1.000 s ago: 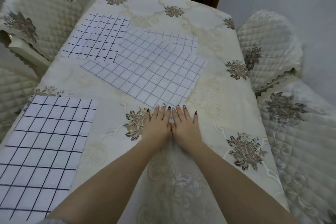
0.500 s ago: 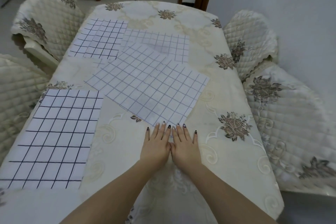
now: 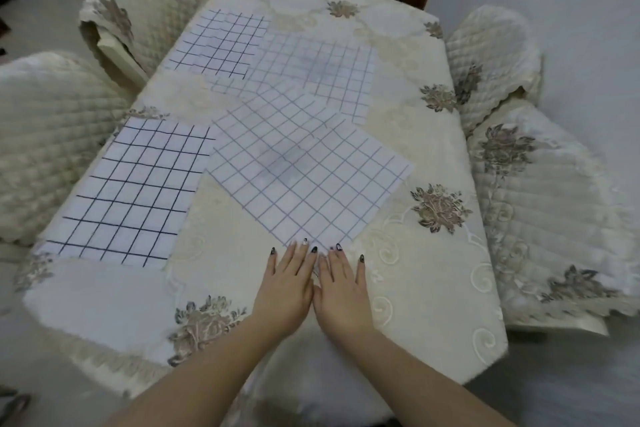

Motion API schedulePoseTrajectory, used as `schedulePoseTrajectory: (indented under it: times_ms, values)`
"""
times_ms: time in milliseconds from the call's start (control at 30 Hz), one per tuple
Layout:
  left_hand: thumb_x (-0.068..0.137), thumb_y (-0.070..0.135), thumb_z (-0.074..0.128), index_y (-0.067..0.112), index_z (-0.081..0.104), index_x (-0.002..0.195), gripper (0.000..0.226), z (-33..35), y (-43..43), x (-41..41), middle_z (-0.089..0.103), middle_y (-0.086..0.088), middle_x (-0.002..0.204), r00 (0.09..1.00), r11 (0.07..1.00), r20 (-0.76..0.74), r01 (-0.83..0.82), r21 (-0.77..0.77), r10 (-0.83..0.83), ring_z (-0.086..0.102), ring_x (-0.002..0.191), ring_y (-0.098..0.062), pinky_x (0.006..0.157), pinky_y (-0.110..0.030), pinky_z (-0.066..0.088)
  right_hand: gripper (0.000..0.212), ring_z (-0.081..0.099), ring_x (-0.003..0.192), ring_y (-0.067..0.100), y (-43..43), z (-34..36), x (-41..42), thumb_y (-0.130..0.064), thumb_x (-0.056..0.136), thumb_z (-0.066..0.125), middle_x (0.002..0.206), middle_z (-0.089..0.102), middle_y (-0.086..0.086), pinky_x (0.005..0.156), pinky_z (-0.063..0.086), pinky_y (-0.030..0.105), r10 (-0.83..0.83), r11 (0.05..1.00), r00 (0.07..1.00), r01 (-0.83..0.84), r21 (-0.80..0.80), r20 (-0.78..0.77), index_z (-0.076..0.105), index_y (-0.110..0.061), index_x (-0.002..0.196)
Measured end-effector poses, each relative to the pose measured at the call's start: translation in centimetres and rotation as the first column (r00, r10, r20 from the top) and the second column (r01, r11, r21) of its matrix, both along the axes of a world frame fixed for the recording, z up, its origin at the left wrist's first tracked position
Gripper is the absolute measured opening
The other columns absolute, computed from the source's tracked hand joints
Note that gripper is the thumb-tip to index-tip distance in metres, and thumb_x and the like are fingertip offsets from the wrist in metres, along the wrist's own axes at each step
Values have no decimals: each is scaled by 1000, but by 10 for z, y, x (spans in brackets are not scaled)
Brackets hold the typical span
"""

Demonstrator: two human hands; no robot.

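Here both the left hand [image 3: 285, 282] and right hand [image 3: 343, 284] lie flat, fingers straight, fingertips touching the checked cloth [image 3: 308, 170].

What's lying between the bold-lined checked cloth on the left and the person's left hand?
Nothing. In the head view, only bare cream tablecloth stretches between the bold-lined cloth and the left hand.

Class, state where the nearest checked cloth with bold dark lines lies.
The bold-lined cloth lies flat at the left edge of the table in the head view, just left of the tilted pale-lined cloth.
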State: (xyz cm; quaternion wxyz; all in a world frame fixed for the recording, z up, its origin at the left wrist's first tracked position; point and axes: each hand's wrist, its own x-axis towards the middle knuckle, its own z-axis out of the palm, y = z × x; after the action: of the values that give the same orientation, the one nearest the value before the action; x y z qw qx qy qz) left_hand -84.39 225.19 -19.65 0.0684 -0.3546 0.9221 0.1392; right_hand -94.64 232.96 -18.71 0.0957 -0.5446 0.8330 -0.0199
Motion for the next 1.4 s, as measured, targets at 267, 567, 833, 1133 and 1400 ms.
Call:
schedulePoseTrajectory:
  times_ms: [267,567,833,1133,1400]
  values:
    - [92,35,32,16,45,142,55,0,51,18,39,-4,151,996,996,-21,-85,-13,84,29,143,-24,113,-43,10,56,57,123,23,43,-1,-4,-38,82,37,124,65,8,103,23,51,213,977,977,-213,-9,7,67,-9,119]
    - [90,37,35,19,47,141,55,5,63,48,42,-1,149,999,1000,38,-18,-6,18,33,140,-22,111,-39,13,57,63,113,22,63,5,3,-42,82,34,115,69,7,106,39,53,310,951,951,-310,-20,13,70,-11,114]
    - [90,45,30,22,15,153,69,10,71,49,3,5,160,993,997,-87,-82,3,82,-5,148,-15,117,-35,-8,55,32,138,29,40,22,-75,-32,91,33,146,40,14,118,21,44,303,947,926,-265,-183,227,41,-9,140]
    - [87,51,39,7,31,148,76,12,78,9,23,-6,157,979,979,-60,-199,-39,196,13,145,-17,116,-32,0,64,31,139,30,1,28,-231,-21,80,45,151,35,13,116,21,40,216,976,971,-215,-21,98,41,-8,142]
    - [77,33,38,3,64,122,59,11,75,-8,61,-12,130,963,948,0,-266,-172,270,59,121,-27,102,-43,40,65,26,144,19,-48,18,-266,-14,90,49,157,28,5,119,8,35,533,842,846,-533,86,27,25,-10,150]
